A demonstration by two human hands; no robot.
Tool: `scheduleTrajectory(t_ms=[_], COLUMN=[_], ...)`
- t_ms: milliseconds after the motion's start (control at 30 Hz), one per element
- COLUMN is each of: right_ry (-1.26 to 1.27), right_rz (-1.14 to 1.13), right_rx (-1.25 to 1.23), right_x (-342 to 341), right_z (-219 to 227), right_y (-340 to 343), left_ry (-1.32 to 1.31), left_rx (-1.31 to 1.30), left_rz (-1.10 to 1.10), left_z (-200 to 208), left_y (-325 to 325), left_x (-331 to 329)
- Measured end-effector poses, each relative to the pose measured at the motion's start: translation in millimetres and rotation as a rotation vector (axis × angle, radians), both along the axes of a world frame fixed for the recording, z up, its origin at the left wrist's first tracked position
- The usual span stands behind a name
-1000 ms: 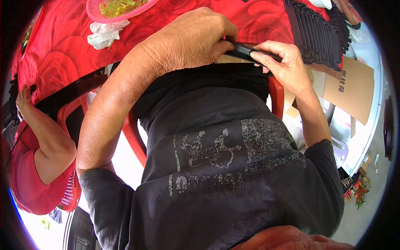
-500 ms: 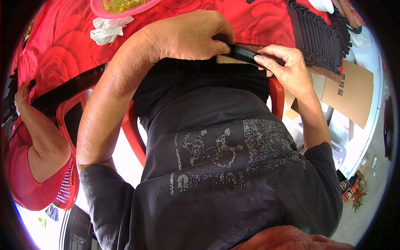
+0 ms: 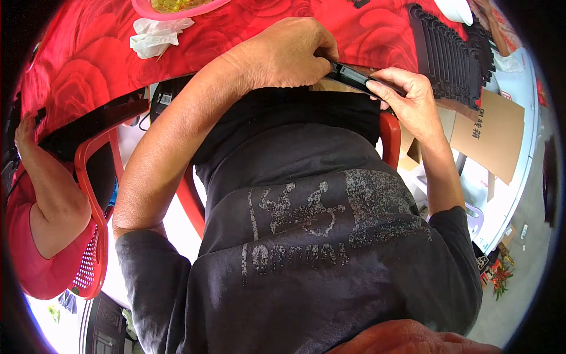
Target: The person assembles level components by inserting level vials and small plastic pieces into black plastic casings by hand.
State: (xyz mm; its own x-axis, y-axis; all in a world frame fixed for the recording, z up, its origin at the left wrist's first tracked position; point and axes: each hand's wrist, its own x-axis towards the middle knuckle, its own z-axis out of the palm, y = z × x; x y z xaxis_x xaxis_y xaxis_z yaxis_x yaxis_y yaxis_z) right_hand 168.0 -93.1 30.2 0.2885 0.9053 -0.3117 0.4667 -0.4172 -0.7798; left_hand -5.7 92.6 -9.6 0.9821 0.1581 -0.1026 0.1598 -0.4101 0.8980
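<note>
A long, slim black plastic piece (image 3: pixel 354 78) is held between both hands at the table's near edge, its right end tilted towards me. My left hand (image 3: pixel 298 54) is closed, thumb and fingers pinching the far left end of the piece. With the thumb on top and fingers beneath, my right hand (image 3: pixel 407 97) grips the other end. What the piece is exactly I cannot tell. To the right, a row of several similar black plastic strips (image 3: pixel 445 56) lies closely packed on the table.
A red rose-patterned cloth (image 3: pixel 247 29) covers the table. A pink basin (image 3: pixel 183 12) with yellowish pieces and crumpled white tissue (image 3: pixel 158 38) lie at the far left. Cardboard (image 3: pixel 492 135) stands at the right. At the left, another person's arm (image 3: pixel 59 183) rests beside a red chair (image 3: pixel 97 236).
Both hands and the black piece have shifted slightly right and nearer to me. The grip of each hand stays the same. The other person's arm has moved a little left.
</note>
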Motion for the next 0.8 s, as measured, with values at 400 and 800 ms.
scheduleTrajectory(t_ms=[400,800], right_ry=[-0.016,0.057], right_rz=[0.024,-0.017], right_rx=[-0.008,-0.017], right_x=[1.3,0.9], right_z=[3.8,-2.6], right_y=[0.7,-1.9], left_ry=[-0.035,-0.117], left_rx=[0.068,0.112], left_rz=[0.060,0.033], left_z=[3.6,6.5], left_y=[-8.0,-7.3], left_x=[-2.2,0.6])
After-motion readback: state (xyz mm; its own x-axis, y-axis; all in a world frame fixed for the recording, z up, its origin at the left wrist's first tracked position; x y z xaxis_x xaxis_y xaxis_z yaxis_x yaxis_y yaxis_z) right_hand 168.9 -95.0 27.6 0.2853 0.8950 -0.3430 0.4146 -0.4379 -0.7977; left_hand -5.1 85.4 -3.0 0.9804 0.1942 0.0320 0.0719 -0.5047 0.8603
